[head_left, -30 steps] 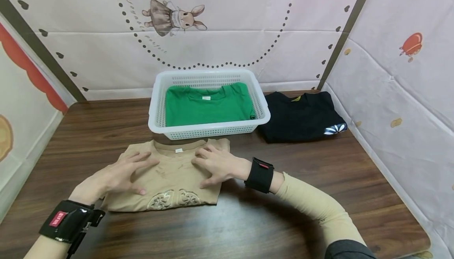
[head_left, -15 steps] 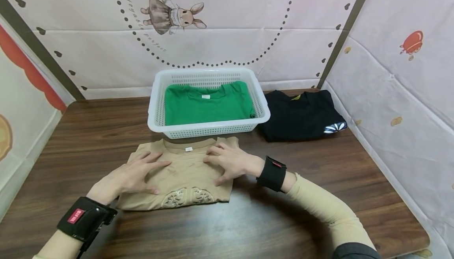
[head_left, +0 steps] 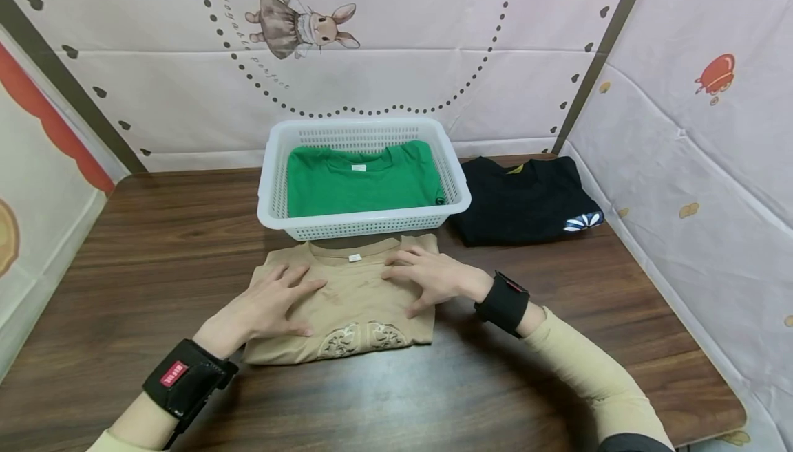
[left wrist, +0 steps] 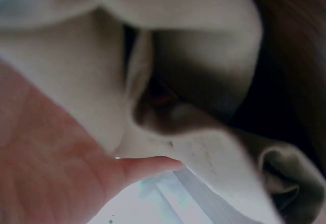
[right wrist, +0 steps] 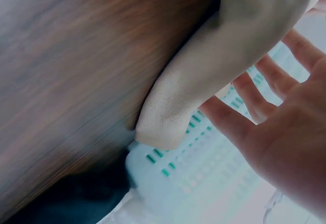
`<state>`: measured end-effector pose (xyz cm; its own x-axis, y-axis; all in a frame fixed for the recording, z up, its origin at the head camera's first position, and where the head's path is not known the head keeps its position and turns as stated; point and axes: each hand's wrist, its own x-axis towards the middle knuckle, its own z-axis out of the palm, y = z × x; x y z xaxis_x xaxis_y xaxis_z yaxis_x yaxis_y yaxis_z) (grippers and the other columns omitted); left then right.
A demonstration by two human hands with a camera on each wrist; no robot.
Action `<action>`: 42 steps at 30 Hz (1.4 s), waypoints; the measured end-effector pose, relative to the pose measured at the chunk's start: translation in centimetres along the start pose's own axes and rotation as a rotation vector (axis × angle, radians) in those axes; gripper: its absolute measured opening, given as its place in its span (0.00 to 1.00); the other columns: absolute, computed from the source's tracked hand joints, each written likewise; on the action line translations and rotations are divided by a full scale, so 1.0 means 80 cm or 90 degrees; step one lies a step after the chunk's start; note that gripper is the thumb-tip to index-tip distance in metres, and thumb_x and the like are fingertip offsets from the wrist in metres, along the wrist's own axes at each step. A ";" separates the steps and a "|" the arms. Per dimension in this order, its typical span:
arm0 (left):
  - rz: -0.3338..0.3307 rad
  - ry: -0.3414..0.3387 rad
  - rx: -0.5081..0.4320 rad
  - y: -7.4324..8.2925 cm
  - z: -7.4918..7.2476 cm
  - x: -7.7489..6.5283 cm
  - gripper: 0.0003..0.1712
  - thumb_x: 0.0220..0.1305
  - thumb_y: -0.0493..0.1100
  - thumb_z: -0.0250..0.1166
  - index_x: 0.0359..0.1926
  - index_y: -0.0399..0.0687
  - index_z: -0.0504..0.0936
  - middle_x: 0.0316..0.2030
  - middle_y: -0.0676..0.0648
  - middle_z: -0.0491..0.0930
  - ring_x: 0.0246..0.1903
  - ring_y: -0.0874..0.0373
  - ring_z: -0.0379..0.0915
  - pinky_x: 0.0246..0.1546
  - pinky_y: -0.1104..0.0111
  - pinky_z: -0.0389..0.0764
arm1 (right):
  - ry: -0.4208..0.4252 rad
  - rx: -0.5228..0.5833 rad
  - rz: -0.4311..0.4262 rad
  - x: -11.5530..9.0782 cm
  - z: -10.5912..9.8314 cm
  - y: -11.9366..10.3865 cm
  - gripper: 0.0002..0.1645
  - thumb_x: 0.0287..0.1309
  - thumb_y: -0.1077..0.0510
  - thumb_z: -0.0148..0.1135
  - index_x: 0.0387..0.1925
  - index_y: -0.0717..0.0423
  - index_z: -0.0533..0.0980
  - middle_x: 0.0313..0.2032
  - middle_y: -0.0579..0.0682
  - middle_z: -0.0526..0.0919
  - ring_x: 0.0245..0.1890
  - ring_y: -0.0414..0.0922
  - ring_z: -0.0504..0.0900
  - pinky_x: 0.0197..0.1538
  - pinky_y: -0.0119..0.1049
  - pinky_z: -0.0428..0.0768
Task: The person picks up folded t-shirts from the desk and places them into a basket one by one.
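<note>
A folded beige T-shirt (head_left: 353, 300) lies flat on the table, its neckline toward the basket and a printed pattern near its front edge. My left hand (head_left: 266, 307) rests on its left part with fingers spread. On its right part rests my right hand (head_left: 436, 276), fingers spread and slightly bent, fingertips on the cloth. In the left wrist view the palm (left wrist: 56, 158) lies against the shirt's folded layers (left wrist: 204, 152). The right wrist view has the fingers (right wrist: 229, 122) reaching over the shirt's rounded side fold (right wrist: 173, 102).
Behind the shirt stands a white plastic basket (head_left: 372, 223) with a folded green T-shirt (head_left: 362, 187) in it. A folded black T-shirt (head_left: 526, 204) lies to its right. Patterned cloth walls (head_left: 396, 73) border the wooden table (head_left: 155, 232) at the back and sides.
Both hands have moved to the right, and the beige T-shirt has slid along with them across the table. The basket and the black T-shirt have stayed in place.
</note>
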<state>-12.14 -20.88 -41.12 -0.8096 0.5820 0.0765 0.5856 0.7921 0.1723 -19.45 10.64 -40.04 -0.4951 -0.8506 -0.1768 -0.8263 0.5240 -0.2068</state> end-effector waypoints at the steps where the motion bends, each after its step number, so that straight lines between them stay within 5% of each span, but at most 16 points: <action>1: -0.003 0.000 -0.002 0.003 0.000 0.002 0.45 0.39 0.60 0.76 0.60 0.48 0.75 0.59 0.30 0.70 0.58 0.28 0.64 0.51 0.37 0.70 | 0.001 0.004 -0.002 -0.002 0.000 0.003 0.45 0.46 0.38 0.70 0.66 0.43 0.66 0.68 0.50 0.62 0.69 0.52 0.58 0.57 0.49 0.73; 19: -0.035 0.003 -0.028 0.031 0.008 0.030 0.45 0.41 0.60 0.75 0.61 0.48 0.73 0.61 0.30 0.68 0.57 0.26 0.64 0.51 0.35 0.69 | -0.028 0.099 0.001 -0.031 -0.007 0.035 0.45 0.46 0.48 0.73 0.66 0.48 0.65 0.71 0.55 0.58 0.71 0.55 0.54 0.68 0.52 0.63; 23: -0.070 0.028 -0.070 0.030 0.009 0.031 0.45 0.41 0.56 0.76 0.60 0.41 0.73 0.59 0.30 0.70 0.58 0.28 0.64 0.55 0.37 0.68 | -0.022 0.143 -0.006 -0.033 -0.009 0.039 0.43 0.48 0.51 0.72 0.66 0.51 0.66 0.70 0.57 0.58 0.71 0.56 0.54 0.68 0.53 0.61; 26: -0.130 0.061 -0.121 0.027 0.003 0.031 0.43 0.46 0.51 0.75 0.60 0.35 0.71 0.58 0.28 0.70 0.59 0.29 0.64 0.59 0.39 0.64 | 0.038 0.185 0.006 -0.033 -0.012 0.040 0.39 0.49 0.53 0.71 0.63 0.56 0.69 0.66 0.59 0.66 0.67 0.55 0.62 0.67 0.52 0.64; 28: -0.205 0.073 -0.152 0.024 -0.004 0.030 0.42 0.49 0.48 0.72 0.61 0.31 0.67 0.58 0.26 0.69 0.58 0.29 0.64 0.59 0.39 0.64 | 0.096 0.205 0.067 -0.034 -0.015 0.041 0.37 0.51 0.54 0.70 0.62 0.58 0.70 0.61 0.59 0.70 0.62 0.54 0.68 0.63 0.50 0.69; 31: -0.334 0.048 -0.174 0.018 -0.013 0.027 0.45 0.54 0.49 0.68 0.64 0.25 0.60 0.56 0.21 0.65 0.54 0.25 0.63 0.55 0.39 0.65 | 0.167 0.220 0.244 -0.039 -0.018 0.043 0.34 0.54 0.50 0.68 0.60 0.61 0.71 0.53 0.60 0.75 0.51 0.53 0.74 0.53 0.47 0.74; 35: -0.428 -0.032 -0.182 0.009 -0.018 0.026 0.46 0.58 0.53 0.64 0.58 0.15 0.59 0.50 0.16 0.65 0.51 0.22 0.63 0.51 0.39 0.68 | 0.155 0.261 0.462 -0.045 -0.018 0.047 0.38 0.59 0.44 0.62 0.62 0.66 0.66 0.48 0.63 0.76 0.44 0.54 0.77 0.44 0.44 0.77; 38: -0.430 -0.050 -0.204 0.004 -0.015 0.026 0.43 0.59 0.53 0.63 0.52 0.13 0.63 0.45 0.18 0.69 0.47 0.25 0.67 0.46 0.42 0.71 | 0.128 0.292 0.507 -0.045 -0.014 0.052 0.41 0.60 0.42 0.60 0.62 0.69 0.64 0.42 0.61 0.80 0.37 0.51 0.80 0.37 0.39 0.78; 42: -0.435 -0.044 -0.257 0.002 -0.011 0.028 0.35 0.58 0.53 0.63 0.46 0.19 0.69 0.37 0.27 0.74 0.37 0.36 0.73 0.35 0.54 0.75 | 0.135 0.400 0.494 -0.038 -0.011 0.052 0.23 0.59 0.44 0.62 0.36 0.62 0.72 0.23 0.50 0.74 0.27 0.47 0.81 0.33 0.36 0.81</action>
<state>-13.93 -19.61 -40.05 -0.9723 0.0125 -0.2333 -0.1096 0.8574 0.5028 -21.61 15.33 -39.55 -0.9218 -0.2247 -0.3160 0.0033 0.8104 -0.5858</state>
